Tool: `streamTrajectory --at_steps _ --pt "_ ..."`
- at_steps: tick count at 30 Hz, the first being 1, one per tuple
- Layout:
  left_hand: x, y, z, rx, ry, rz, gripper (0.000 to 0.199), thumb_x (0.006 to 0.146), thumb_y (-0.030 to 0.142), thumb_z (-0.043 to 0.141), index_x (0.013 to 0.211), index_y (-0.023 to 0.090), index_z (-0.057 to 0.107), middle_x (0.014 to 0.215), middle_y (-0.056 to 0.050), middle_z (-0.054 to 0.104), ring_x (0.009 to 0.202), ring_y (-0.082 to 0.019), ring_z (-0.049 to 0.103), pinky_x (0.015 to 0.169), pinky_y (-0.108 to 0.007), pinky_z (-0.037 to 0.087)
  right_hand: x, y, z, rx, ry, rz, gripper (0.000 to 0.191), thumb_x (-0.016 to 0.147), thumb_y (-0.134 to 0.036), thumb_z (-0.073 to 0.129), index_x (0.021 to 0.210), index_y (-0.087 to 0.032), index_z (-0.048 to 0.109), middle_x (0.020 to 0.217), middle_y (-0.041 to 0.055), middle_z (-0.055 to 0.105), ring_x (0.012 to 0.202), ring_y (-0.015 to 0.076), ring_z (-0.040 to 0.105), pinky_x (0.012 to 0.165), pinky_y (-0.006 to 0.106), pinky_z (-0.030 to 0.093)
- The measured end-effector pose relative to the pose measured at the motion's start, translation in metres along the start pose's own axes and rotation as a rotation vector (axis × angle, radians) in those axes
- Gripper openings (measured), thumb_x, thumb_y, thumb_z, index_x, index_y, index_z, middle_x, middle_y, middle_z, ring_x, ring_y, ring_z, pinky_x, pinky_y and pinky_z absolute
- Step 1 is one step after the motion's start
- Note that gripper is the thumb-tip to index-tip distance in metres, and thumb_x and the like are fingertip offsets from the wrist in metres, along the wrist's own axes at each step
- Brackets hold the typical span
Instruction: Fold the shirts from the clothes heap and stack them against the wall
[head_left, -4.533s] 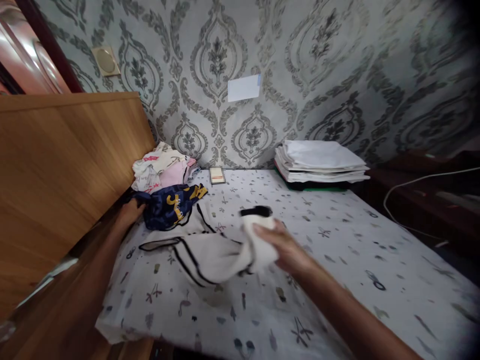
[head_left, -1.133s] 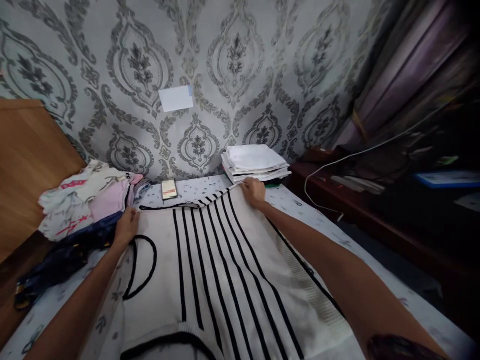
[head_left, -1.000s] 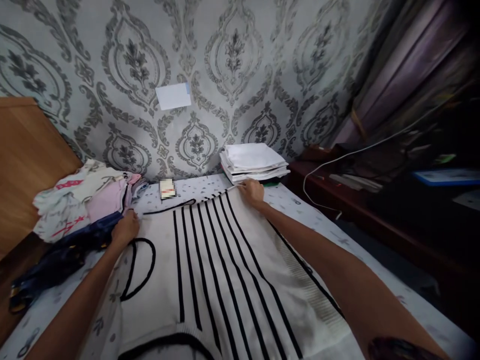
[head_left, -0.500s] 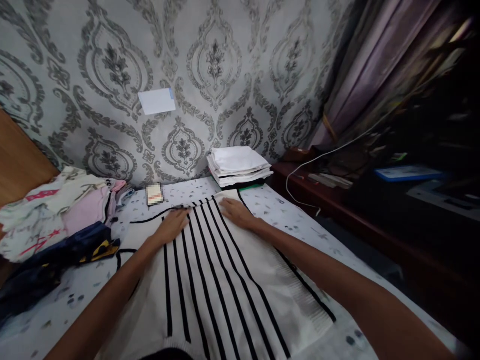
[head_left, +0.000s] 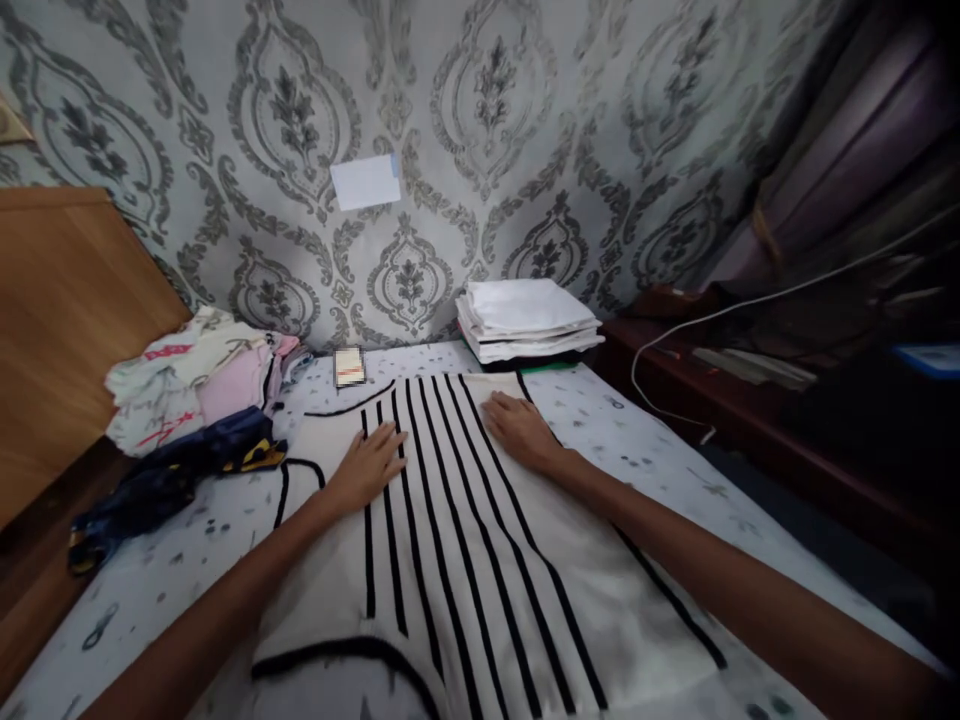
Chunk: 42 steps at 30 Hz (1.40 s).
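Note:
A white sleeveless garment point(head_left: 442, 480) with black stripes and black edging lies spread out on the patterned bedsheet point(head_left: 645, 420). On its left part rests my left hand point(head_left: 371, 463), palm down with the fingers spread. My right hand point(head_left: 519, 430) lies flat on the cloth near its far right edge, fingers stretched out. Neither hand grips anything. The garment's curved black-edged opening faces me at the bottom of the view.
Folded white cloths form a stack point(head_left: 529, 318) by the wall. Crumpled clothes point(head_left: 217, 380) and a dark blue garment point(head_left: 172, 465) lie at left, near a small blurred card point(head_left: 349, 367). A wooden board point(head_left: 67, 330) stands far left. A white cable point(head_left: 675, 328) crosses the dark red ledge point(head_left: 750, 395).
My view has turned to the right-hand scene shifting rightward in the picture. My left hand has slid back from the garment's far edge and its fingers have spread. The far edge lies flatter.

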<state>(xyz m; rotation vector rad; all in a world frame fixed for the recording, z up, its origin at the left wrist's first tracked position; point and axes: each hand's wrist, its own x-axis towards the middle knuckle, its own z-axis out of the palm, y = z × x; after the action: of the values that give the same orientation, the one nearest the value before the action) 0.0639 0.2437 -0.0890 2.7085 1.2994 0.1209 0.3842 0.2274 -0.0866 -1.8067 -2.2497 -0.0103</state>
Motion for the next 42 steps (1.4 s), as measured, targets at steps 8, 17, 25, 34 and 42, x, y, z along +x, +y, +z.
streamTrajectory --at_steps 8,17,25,34,42 --pt "-0.104 -0.005 -0.023 -0.122 -0.103 0.077 0.059 0.101 0.057 0.029 0.151 0.029 0.043 0.165 -0.008 0.029 0.153 -0.028 0.022 0.123 -0.052 0.017 -0.134 -0.048 -0.021 0.190 -0.086 -0.027 0.042 0.100 -0.037 0.043 0.138 -0.024 0.056 0.155 0.0121 0.044 0.145 0.0333 0.036 0.118 0.055 0.031" --pt "-0.194 0.051 -0.026 -0.040 -0.020 0.413 0.041 0.102 0.042 0.042 0.140 0.029 0.053 0.144 -0.008 0.055 0.132 -0.026 0.050 0.117 -0.052 0.032 -0.271 -0.072 -0.056 0.257 -0.041 0.002 0.045 0.098 -0.047 0.050 0.137 -0.026 0.057 0.158 0.0107 0.039 0.142 0.0321 0.042 0.111 0.054 0.045" --pt "-0.176 0.073 -0.036 0.212 -0.061 0.488 0.049 0.085 -0.005 0.036 0.123 0.019 0.057 0.110 -0.008 0.064 0.101 -0.024 0.059 0.086 -0.036 0.047 -0.292 -0.070 -0.057 0.138 0.045 -0.019 0.035 0.097 -0.035 0.055 0.128 -0.021 0.063 0.148 0.0138 0.052 0.130 0.0291 0.056 0.106 0.047 0.052" --pt "-0.188 0.057 -0.034 0.109 -0.044 0.429 0.047 0.085 -0.003 0.033 0.115 0.021 0.059 0.113 -0.007 0.063 0.105 -0.023 0.058 0.092 -0.037 0.046 -0.283 -0.060 -0.057 -0.051 0.153 -0.025 0.024 0.098 -0.016 0.047 0.109 -0.017 0.068 0.119 0.0133 0.069 0.106 0.0250 0.067 0.090 0.042 0.058" --pt "-0.229 0.004 -0.029 0.288 0.114 0.084 0.046 0.084 0.004 0.035 0.116 0.021 0.064 0.118 -0.011 0.067 0.112 -0.027 0.061 0.094 -0.040 0.048 -0.282 -0.057 -0.062 -0.174 0.133 -0.032 0.032 0.089 -0.004 0.043 0.106 -0.019 0.065 0.106 0.0099 0.071 0.096 0.0242 0.064 0.081 0.037 0.052"
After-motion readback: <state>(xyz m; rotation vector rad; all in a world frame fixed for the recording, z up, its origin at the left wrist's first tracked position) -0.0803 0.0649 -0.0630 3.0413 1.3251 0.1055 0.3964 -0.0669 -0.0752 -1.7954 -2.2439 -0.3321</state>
